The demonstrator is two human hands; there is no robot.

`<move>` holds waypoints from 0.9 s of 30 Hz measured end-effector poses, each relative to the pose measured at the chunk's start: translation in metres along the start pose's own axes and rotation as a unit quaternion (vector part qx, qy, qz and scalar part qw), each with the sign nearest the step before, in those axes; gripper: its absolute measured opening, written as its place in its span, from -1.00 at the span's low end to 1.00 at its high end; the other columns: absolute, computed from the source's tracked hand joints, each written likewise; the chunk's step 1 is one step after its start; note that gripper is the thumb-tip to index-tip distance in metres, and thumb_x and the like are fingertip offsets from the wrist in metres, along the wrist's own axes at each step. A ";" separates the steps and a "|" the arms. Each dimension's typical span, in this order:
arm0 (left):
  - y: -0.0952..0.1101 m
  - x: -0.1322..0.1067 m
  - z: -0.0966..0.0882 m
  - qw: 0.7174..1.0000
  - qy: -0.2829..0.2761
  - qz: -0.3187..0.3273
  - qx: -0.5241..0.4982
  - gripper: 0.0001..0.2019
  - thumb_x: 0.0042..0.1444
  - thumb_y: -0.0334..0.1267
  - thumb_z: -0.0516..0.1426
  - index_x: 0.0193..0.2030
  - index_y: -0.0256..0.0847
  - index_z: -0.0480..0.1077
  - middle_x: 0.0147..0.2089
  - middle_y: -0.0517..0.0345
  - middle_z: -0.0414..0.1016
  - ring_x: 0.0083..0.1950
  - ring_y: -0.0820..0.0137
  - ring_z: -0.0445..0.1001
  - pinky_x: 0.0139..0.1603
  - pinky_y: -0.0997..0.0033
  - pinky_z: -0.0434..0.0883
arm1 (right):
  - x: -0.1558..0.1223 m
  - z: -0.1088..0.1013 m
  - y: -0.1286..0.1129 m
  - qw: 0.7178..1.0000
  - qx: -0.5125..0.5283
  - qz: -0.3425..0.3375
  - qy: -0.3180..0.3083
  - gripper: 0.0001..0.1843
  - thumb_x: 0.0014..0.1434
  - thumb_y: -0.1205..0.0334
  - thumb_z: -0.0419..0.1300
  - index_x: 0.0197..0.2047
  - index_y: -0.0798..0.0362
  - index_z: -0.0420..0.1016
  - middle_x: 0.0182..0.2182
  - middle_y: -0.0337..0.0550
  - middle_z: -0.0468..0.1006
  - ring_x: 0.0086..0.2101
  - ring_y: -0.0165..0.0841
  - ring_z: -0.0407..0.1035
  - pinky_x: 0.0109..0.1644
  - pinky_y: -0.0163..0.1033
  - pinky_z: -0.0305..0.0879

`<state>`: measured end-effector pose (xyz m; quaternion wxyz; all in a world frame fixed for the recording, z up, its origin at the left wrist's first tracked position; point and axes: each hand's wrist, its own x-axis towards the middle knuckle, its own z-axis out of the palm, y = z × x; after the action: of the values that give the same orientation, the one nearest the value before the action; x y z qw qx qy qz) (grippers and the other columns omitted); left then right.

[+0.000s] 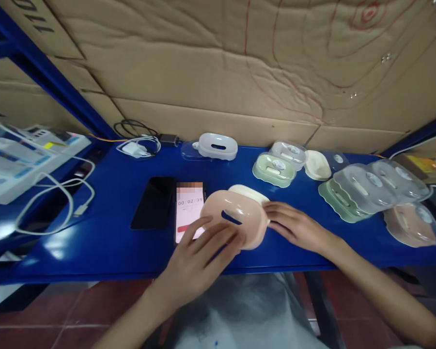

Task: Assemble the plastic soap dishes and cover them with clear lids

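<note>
A pink oval soap-dish tray (236,215) with a slot in its middle is tilted up on the blue table (109,242), near the front edge. My left hand (199,257) presses its stretched fingers against the tray's lower left rim. My right hand (294,225) touches its right side with fingers extended. A cream oval piece (249,193) lies just behind the pink tray. A phone showing a timer (189,211) lies flat to the left, partly under my left fingers.
A dark phone (154,202) lies beside the timer phone. Further back are a white soap dish (218,145), a green one (274,169) and stacks of clear-lidded dishes (370,191) on the right. A charger and cables (138,145) sit back left. Cardboard lines the wall.
</note>
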<state>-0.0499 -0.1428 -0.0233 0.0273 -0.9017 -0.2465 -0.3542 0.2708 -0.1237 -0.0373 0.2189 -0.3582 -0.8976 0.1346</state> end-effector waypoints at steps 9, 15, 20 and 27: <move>-0.003 0.018 0.036 0.993 -0.113 0.024 0.033 -0.67 0.45 -0.50 0.11 0.29 -0.27 0.44 0.25 -0.06 0.61 0.26 0.18 0.55 0.30 0.05 0.42 | -0.037 0.005 -0.029 0.976 -0.074 -0.034 0.201 -0.69 0.30 0.43 0.33 0.09 0.02 0.60 -0.03 -0.04 0.74 0.10 -0.15 0.61 0.23 0.06 0.57; 0.010 0.035 0.042 0.991 -0.125 0.037 0.035 -0.69 0.48 -0.47 0.06 0.28 -0.24 0.44 0.19 0.00 0.62 0.19 0.18 0.58 0.25 0.07 0.45 | -0.041 0.018 -0.040 0.978 -0.111 0.016 0.178 -0.50 0.31 0.25 0.42 0.28 0.04 0.52 0.21 0.11 0.63 0.29 -0.03 0.47 0.35 0.17 0.47; 0.005 0.038 0.046 0.989 -0.146 0.019 0.022 -0.69 0.51 -0.34 0.12 0.32 -0.19 0.40 0.24 -0.02 0.59 0.29 0.12 0.53 0.38 -0.05 0.38 | -0.042 0.027 -0.038 0.984 -0.042 0.057 0.165 -0.55 0.38 0.41 0.29 0.30 0.04 0.47 0.21 0.06 0.61 0.31 -0.15 0.44 0.40 0.07 0.47; -0.018 0.015 0.040 0.987 -0.160 -0.035 -0.004 -0.72 0.50 -0.30 0.13 0.28 -0.23 0.40 0.34 -0.13 0.52 0.37 0.09 0.48 0.38 -0.07 0.45 | -0.038 0.025 -0.040 0.988 -0.040 0.073 0.132 -0.65 0.38 0.29 0.33 0.21 0.04 0.51 0.18 0.09 0.58 0.31 -0.11 0.43 0.41 0.10 0.46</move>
<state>-0.0240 -0.1116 -0.0458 -0.0286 -0.9375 -0.2779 -0.2075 0.2600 -0.1811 -0.0548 0.3109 -0.4456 -0.8370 0.0654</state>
